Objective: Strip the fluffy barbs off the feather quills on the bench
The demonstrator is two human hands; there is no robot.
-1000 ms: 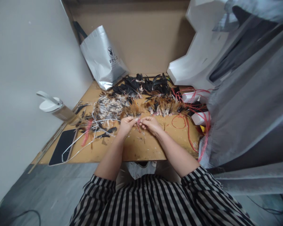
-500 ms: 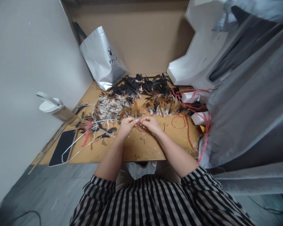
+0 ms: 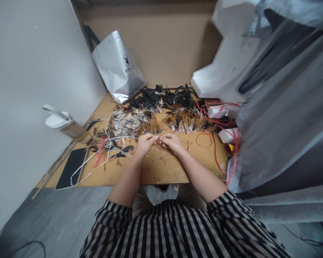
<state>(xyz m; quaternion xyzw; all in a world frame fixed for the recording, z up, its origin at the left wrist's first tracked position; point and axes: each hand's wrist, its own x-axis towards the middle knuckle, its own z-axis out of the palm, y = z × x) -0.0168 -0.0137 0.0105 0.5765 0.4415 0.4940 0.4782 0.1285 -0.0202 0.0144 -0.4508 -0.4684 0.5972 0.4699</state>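
My left hand (image 3: pixel 146 143) and my right hand (image 3: pixel 172 142) meet over the front middle of the table (image 3: pixel 161 172), fingertips pinched close together. Something small and reddish shows between them, too small to make out. Just behind the fingers lies a tuft of brown feathers (image 3: pixel 150 125). Orange-brown feathers (image 3: pixel 190 120) spread behind my right hand, and a pale fluffy feather pile (image 3: pixel 127 120) sits behind my left. Black feathers (image 3: pixel 177 96) lie farther back.
A silver bag (image 3: pixel 115 68) leans at the back left. A lidded container (image 3: pixel 66 123), a phone (image 3: pixel 71 168) and white strips (image 3: pixel 87 161) are at the left. Red cord (image 3: pixel 215 154) and white blocks (image 3: pixel 228 135) lie at the right, beside a grey curtain (image 3: pixel 282 125).
The fingers of my right hand have shifted slightly at the pinch. Both hands otherwise keep their place.
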